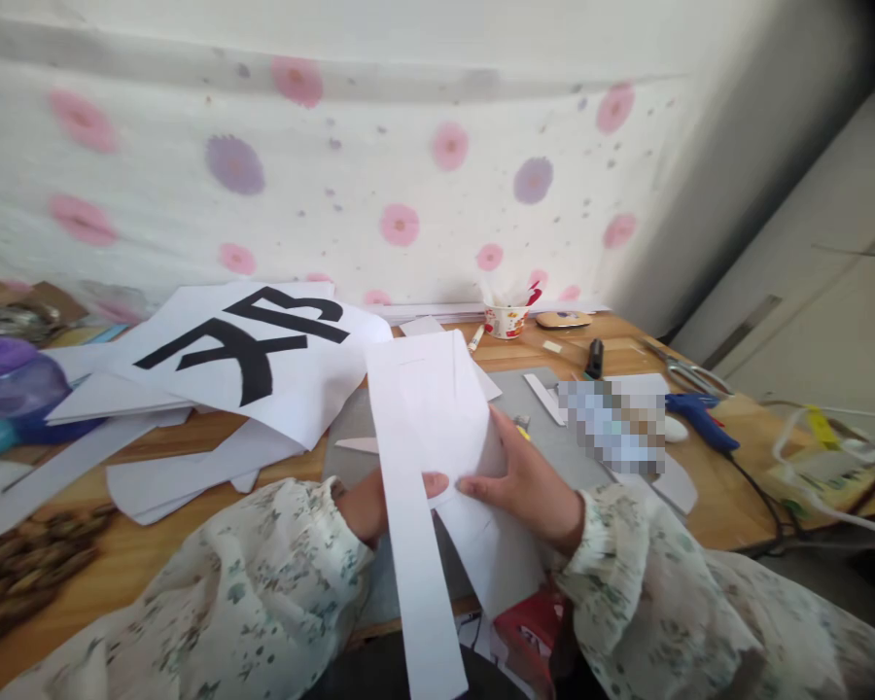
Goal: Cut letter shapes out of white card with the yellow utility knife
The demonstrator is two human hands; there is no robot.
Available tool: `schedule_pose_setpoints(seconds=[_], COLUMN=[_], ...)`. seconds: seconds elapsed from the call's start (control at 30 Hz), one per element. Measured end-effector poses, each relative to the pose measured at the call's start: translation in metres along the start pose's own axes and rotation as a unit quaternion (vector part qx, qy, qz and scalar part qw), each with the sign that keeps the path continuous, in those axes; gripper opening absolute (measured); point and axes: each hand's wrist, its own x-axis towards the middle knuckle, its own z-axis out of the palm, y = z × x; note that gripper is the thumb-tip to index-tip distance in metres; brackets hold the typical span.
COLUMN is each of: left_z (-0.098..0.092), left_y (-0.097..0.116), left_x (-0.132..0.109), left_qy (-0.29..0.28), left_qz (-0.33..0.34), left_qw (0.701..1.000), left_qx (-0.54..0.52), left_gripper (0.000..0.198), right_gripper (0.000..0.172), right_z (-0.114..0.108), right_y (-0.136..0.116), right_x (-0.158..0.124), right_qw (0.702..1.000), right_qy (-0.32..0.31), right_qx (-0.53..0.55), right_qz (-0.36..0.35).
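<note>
Both hands grip a white paper cutout point(456, 418) above a grey mat point(350, 423). A long straight strip runs down its left side toward me, and a wider slanting leg falls to the right. My left hand point(368, 504) reaches behind the strip, its thumb showing in the notch between the legs. My right hand point(529, 481) pinches the cutout from the right, thumb on the front and other fingers partly behind it. Just left of the cutout, a pointed white paper piece point(357, 445) lies on the mat.
White sheets with black lettering point(252, 340) lie at left, near a purple-lidded container point(11, 374) and brown nut-like pieces point(40, 564). Rightward are a paper cup point(507, 321), a mouse point(563, 319), scissors point(689, 371), a blue glue gun point(704, 420) and white cables point(838, 506).
</note>
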Motion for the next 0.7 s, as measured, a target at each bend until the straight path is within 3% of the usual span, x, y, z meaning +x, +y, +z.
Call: schedule_pose_setpoints(seconds=[0.1, 0.27, 0.53, 0.7], left_z=[0.001, 0.002, -0.002, 0.0], left_y=[0.0, 0.007, 0.007, 0.007], left_x=[0.0, -0.001, -0.002, -0.001], left_qy=[0.026, 0.027, -0.056, -0.043], left_qz=[0.003, 0.007, 0.034, 0.026], left_qw=[0.999, 0.997, 0.991, 0.992], left_qx=[-0.045, -0.074, -0.118, -0.12], left_gripper=[0.035, 0.039, 0.035, 0.043], right_gripper=[0.086, 0.074, 0.074, 0.072], right_z=[-0.002, 0.003, 0.007, 0.009], right_y=[-0.002, -0.008, -0.011, -0.012], right_x=[0.002, -0.002, -0.004, -0.003], right_qw=[0.994, 0.948, 0.941, 0.947], right_qy=[-0.031, -0.104, -0.103, -0.099], right_qx=[0.103, 0.267, 0.293, 0.282], right_qz=[0.026, 0.141, 0.138, 0.12])
